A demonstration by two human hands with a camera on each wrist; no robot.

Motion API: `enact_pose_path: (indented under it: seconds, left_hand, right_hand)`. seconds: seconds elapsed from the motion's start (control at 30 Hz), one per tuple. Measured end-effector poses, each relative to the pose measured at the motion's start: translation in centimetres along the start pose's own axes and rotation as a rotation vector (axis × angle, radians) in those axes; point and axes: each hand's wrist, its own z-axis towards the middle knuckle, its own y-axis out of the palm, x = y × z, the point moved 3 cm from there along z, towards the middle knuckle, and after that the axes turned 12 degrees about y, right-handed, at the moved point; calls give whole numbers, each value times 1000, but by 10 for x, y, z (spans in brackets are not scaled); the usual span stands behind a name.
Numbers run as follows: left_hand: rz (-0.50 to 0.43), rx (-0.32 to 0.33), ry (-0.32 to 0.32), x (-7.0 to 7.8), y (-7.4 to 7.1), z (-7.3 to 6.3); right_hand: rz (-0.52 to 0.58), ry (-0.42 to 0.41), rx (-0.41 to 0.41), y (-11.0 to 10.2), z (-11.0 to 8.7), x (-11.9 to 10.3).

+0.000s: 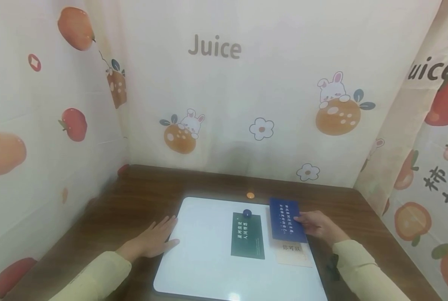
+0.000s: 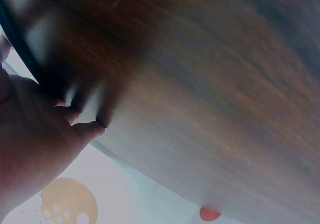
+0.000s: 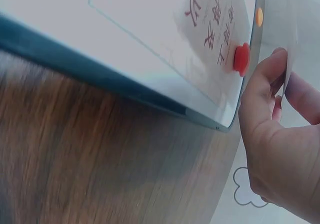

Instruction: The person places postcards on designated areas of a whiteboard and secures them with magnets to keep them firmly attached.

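Observation:
My right hand (image 1: 319,225) pinches a blue card (image 1: 288,223) with white writing by its right edge. The card is raised over a beige card (image 1: 294,258) on the whiteboard (image 1: 196,251) and hides most of it. In the right wrist view, a red magnet (image 3: 242,59) sits on the beige card, and the raised card is seen edge-on between thumb and fingers. A green card (image 1: 247,242) lies to the left under a round blue magnet (image 1: 247,213). My left hand (image 1: 152,238), fingers stretched out, rests at the board's left edge.
An orange magnet (image 1: 250,195) lies on the brown wooden table (image 1: 148,184) just past the board's far edge. Printed curtains (image 1: 224,92) with fruit and rabbits stand behind and on both sides. Something dark (image 1: 333,267) is partly hidden by the right sleeve.

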Motion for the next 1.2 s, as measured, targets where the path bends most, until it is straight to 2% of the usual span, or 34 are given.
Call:
enact_pose_path:
  seconds: [0.03,0.37,0.53,0.8,1.2]
  left_hand:
    - [7,-5,-3,-1,1,0]
    - [23,22,-13,-7,7,1]
    - [7,5,-11,-3,3,-1]
    - [-1,13,26,-1,2,-1]
    - [7,8,-5,3,-1,-2]
  right_hand:
    - [40,8,-11,2,2,0]
    - [55,24,-22,13,4,-1]
    - [54,24,-31,19,7,0]
    - [51,30,-26,27,9,0]
    - [67,45,-32,44,9,0]
